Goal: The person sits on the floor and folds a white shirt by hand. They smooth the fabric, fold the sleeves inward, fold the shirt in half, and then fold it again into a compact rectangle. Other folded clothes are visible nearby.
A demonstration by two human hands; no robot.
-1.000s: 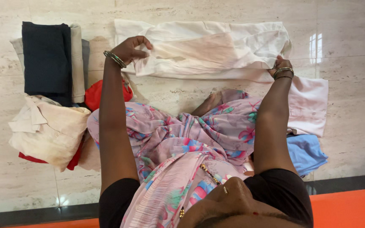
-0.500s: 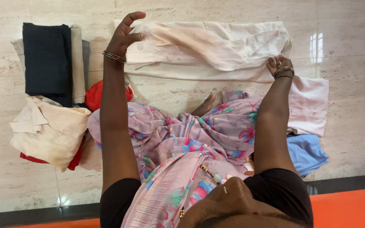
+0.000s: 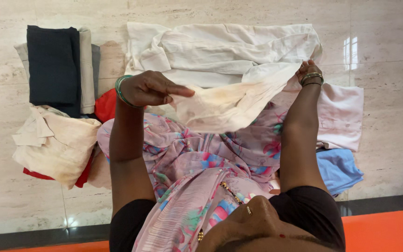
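A cream white shirt [image 3: 229, 46] lies spread on the pale marble floor [image 3: 388, 37] in front of me. My left hand [image 3: 152, 88] pinches a stained sleeve or flap [image 3: 220, 105] of it and holds it lifted over my lap. My right hand [image 3: 308, 70] grips the same cloth at the shirt's right edge. Both wrists wear bangles. My lap is covered by a pink floral garment [image 3: 211, 149].
At the left a folded dark navy garment [image 3: 54, 63] lies on grey and beige folded ones. Below it sits a crumpled cream cloth [image 3: 54, 142] over red fabric [image 3: 106, 105]. A pale pink shirt [image 3: 341, 116] and a blue cloth [image 3: 339, 170] lie at the right. An orange strip [image 3: 388, 231] runs along the bottom.
My left hand let go of the shirt's far left corner, came back toward me, and now lifts a stained flap over my lap. The right hand stays at the right edge.
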